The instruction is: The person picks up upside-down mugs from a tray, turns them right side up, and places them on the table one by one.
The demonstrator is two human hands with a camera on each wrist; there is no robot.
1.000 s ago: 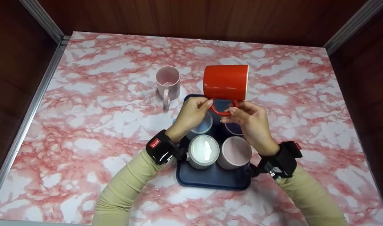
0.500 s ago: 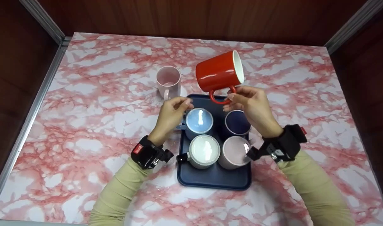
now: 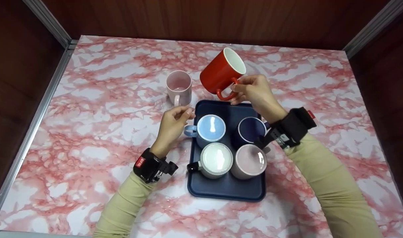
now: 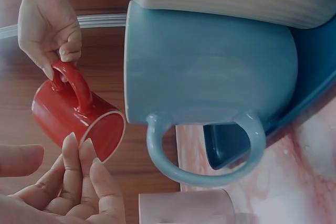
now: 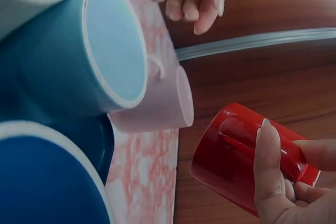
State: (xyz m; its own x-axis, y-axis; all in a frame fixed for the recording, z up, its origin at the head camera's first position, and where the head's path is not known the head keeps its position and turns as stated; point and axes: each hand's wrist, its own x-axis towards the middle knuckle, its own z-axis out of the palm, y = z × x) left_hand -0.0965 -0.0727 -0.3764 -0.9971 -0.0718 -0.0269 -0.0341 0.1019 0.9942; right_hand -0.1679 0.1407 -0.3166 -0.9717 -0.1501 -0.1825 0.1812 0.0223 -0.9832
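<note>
In the head view a red mug (image 3: 218, 73) with a white inside is held up beyond the tray, tilted with its mouth up and to the right. My right hand (image 3: 258, 94) pinches its handle between thumb and fingers; the right wrist view shows the mug (image 5: 226, 158) from its handle side. My left hand (image 3: 172, 127) holds nothing, its fingers loosely bent, beside the light blue mug (image 3: 211, 128) and its handle. The left wrist view has this hand (image 4: 79, 192) with fingers apart from the red mug. A pink mug (image 3: 179, 86) stands upright behind the left hand.
A dark blue tray (image 3: 226, 191) carries the light blue mug, a white mug (image 3: 216, 160) with a black handle, a pale pink mug (image 3: 249, 162) and a navy mug (image 3: 251, 129). The marbled table (image 3: 105, 132) is bordered by dark wooden panels (image 3: 204, 19).
My left hand has let go of the red mug's handle and drawn back to the left. My right hand has carried the mug away from me, turning its mouth upward.
</note>
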